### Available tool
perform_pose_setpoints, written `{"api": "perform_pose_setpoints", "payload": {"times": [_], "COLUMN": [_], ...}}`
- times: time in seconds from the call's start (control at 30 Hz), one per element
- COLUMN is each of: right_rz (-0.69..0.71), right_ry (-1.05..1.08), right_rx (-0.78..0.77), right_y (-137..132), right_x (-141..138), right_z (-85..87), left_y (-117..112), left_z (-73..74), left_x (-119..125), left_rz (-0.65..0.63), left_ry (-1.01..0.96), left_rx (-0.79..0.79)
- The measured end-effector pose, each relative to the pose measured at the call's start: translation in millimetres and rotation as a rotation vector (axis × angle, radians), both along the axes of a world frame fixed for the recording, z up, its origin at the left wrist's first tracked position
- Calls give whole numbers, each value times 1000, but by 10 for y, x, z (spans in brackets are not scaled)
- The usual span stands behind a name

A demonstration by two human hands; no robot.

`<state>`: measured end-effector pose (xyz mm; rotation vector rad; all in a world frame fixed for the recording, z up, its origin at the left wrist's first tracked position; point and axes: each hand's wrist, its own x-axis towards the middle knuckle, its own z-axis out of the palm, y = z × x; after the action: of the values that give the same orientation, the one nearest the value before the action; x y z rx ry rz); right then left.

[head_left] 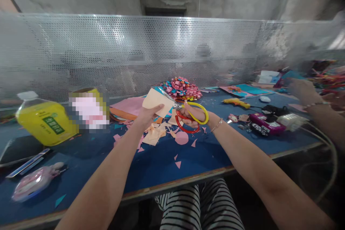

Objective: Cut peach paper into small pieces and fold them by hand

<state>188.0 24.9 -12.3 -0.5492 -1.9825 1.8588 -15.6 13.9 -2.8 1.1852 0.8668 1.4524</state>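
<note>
My left hand (149,113) grips a cream-coloured sheet of paper (156,101) by its lower edge, thumb on top. In my right hand (191,114) is a pair of scissors (204,112) with one yellow and one red handle loop. The scissor blades reach left behind the paper's upper right side, so I cannot tell how far apart they are. Below the hands lie cream paper scraps (154,135), a pink paper circle (181,137) and small pink offcuts (178,165) on the blue table (151,176).
Behind the hands sits a heap of folded paper pieces (180,88) before a perforated metal screen (167,43). Left stand a yellow jug (45,122) and pink sheets (129,106). Right lie a yellow glue gun (236,103), a purple case (265,124) and another person's hand (304,91).
</note>
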Motion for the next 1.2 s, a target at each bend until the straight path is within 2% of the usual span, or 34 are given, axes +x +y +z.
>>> {"api": "perform_pose_setpoints", "payload": {"times": [0.23,0.43,0.7,0.83,1.03,1.2], "right_rz": [-30,39,141,191,221,237], "right_ry": [-29,13,62,88,97,106], "right_rx": [26,-127,-199,-198,-235,-222], "right_y": [-11,-17,-24,27,36,46], "right_x": [4,40,57,91,128,118], "right_z": [12,37,52,20,20,9], "left_y": [-42,-25,-47,-71,-141,-146], "left_z": [32,3,-25,9,107,107], "left_x": [30,28,53,59,53,56], "left_rz": [-13,-22,-81,-103,-57,-65], "left_ry": [-36,-10,-10,-44,-114,-90], "left_rx": [12,-8,18,-26,-129,-145]}}
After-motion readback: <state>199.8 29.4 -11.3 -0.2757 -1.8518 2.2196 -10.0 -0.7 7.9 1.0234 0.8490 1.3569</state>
